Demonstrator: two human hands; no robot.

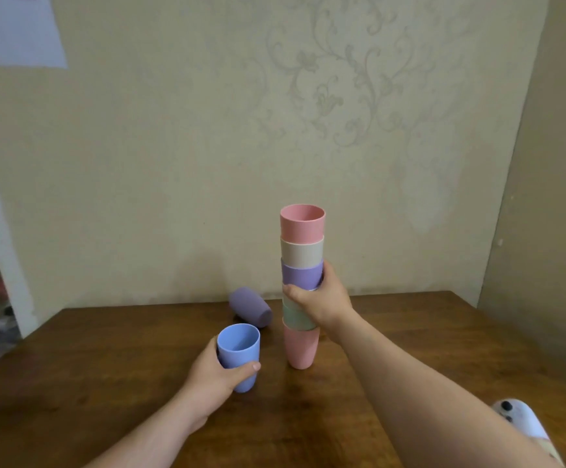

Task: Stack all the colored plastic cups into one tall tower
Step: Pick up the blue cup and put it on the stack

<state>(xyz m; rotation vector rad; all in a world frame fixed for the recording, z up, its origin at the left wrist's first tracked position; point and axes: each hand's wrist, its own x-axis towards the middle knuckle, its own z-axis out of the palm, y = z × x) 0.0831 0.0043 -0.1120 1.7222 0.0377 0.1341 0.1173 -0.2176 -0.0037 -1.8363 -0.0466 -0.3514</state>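
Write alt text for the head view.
The right hand steadies a tower of nested cups, pink on top, on a wooden table. The left hand holds an upright blue cup beside it. A purple cup lies on its side behind.

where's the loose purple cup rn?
Head view: purple cup lies on its side at the table's far edge, left of the tower, behind the blue cup.
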